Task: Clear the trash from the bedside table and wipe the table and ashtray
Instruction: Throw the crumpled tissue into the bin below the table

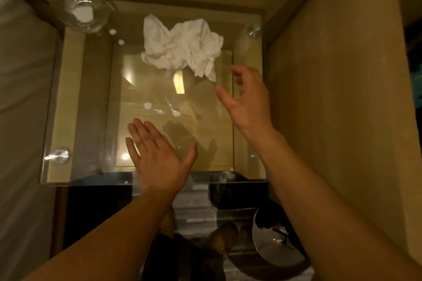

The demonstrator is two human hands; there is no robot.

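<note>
I had both grips spread and empty over the glass desk (247, 52). The crumpled tissue (180, 47) lay toward the far edge, its long axis running left to right, its nearest corner just beyond my right hand (247, 100); the left hand (157, 155) hung by the near edge, so I judged the right better placed to take it

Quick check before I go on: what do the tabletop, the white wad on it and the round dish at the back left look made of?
Tabletop: clear glass, glossy; light reflections and wood grain showing through it, metal studs at the corners. White wad: soft crumpled paper, probably tissue, matte with sharp creases. Round dish: thick clear glass, likely the ashtray; its edges blur, something white inside.
</note>
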